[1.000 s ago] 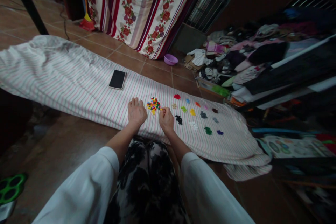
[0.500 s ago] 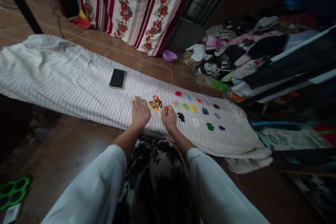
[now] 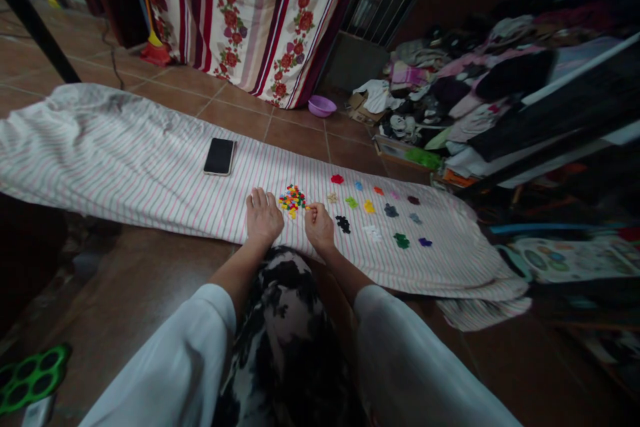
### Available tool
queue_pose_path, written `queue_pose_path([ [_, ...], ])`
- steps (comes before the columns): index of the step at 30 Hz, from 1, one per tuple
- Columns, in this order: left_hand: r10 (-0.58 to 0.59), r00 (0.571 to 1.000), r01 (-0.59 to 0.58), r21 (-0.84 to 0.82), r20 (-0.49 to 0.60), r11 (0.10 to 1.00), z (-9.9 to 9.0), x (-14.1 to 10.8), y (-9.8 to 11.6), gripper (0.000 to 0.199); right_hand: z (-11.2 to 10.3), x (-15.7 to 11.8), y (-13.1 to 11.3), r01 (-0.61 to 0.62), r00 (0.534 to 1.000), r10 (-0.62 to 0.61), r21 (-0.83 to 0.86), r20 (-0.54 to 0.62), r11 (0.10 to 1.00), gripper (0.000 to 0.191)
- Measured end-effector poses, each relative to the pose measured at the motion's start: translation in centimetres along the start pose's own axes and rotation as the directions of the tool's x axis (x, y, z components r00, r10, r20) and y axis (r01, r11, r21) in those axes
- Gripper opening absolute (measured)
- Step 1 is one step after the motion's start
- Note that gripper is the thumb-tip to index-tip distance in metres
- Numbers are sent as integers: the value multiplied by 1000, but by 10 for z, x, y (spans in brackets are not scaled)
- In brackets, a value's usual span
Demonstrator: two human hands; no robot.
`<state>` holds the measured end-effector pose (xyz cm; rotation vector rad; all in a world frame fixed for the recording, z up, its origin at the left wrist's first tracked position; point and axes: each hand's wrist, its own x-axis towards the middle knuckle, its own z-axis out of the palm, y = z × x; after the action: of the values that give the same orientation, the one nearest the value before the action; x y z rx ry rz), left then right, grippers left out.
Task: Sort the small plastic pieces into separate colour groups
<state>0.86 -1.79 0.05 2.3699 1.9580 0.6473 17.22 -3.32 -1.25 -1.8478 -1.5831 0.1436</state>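
Observation:
A mixed pile of small bright pieces (image 3: 293,198), too small to name, lies on a striped cloth (image 3: 165,193). My left hand (image 3: 264,213) rests flat on the cloth just left of the pile, fingers stretched out and holding nothing. At the pile's right edge, my right hand (image 3: 320,225) is curled with thumb and forefinger together. A yellow speck shows by those fingertips, but what they pinch is hidden. Right of this hand sit small single-colour heaps, among them a black heap (image 3: 343,224), a yellow heap (image 3: 369,206), a red heap (image 3: 337,179) and a dark green heap (image 3: 401,240).
A phone (image 3: 219,156) lies on the cloth to the left. Beyond the cloth are a purple basin (image 3: 322,106) and a floral curtain (image 3: 260,20) over the tiled floor. Heaped clothes (image 3: 450,87) fill the back right. A green-rimmed object (image 3: 35,377) is at the lower left.
The camera view has shifted slightly, and the knees in patterned cloth have moved. Both hands keep almost the same places beside the pile; the right fingers stay pinched.

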Motion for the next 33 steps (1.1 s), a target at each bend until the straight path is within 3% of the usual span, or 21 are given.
queue_pose_path([
  [13, 40, 995, -29, 126, -89, 992, 2, -1, 1, 39, 4, -2, 1, -39, 999, 38, 101, 15, 994, 17],
  [25, 69, 994, -56, 151, -86, 987, -8, -3, 2, 34, -8, -8, -5, -45, 998, 33, 219, 58, 975, 12],
  [29, 72, 994, -58, 163, -80, 985, -9, -3, 2, 37, -22, 0, 3, -15, 998, -9, 376, 63, 926, 10],
  [33, 63, 996, -51, 171, -62, 984, -6, -2, 0, 41, -53, 28, 34, 10, 1000, -12, 471, 1, 882, 12],
])
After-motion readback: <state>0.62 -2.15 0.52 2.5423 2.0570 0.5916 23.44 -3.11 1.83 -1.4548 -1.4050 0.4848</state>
